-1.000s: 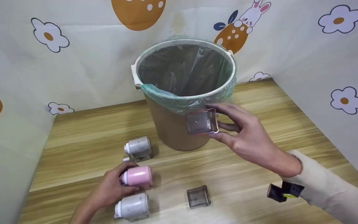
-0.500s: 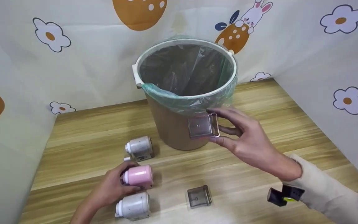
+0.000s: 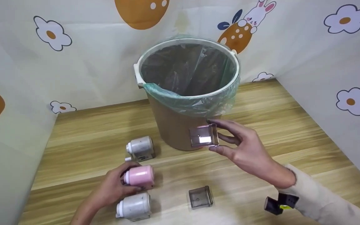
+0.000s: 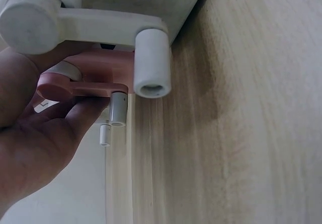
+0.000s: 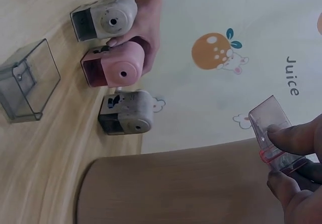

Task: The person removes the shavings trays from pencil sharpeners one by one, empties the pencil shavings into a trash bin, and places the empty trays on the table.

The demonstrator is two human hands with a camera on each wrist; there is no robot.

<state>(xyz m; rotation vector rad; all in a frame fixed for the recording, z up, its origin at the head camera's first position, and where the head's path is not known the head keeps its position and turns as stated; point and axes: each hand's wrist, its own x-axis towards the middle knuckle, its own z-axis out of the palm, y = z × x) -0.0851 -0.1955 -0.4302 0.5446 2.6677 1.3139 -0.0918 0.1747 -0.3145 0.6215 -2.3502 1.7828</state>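
My left hand [image 3: 112,184] grips a pink crank pencil sharpener [image 3: 141,175] around its body on the table. Its crank handle [image 4: 118,108] hangs down in the left wrist view, and the drawer slot [image 5: 93,72] at its base is bare in the right wrist view. My right hand [image 3: 245,150] pinches a clear, smoky shavings drawer [image 3: 200,136] by its edge, between thumb and fingers, in front of the bin. Grey-white crank sharpeners stand on both sides of the pink one, the far one [image 3: 141,147] and the near one [image 3: 134,206].
A tall brown bin [image 3: 177,131] with a green liner bag folded over its white rim stands behind, at the middle. A second smoky drawer [image 3: 200,197] lies on the wood-patterned table [image 3: 83,137]. A printed cloth [image 3: 89,56] hangs around the back and sides.
My right hand has come down, away from the bin's rim, with the shavings drawer in its fingers. The left hand stays on the pink pencil sharpener.
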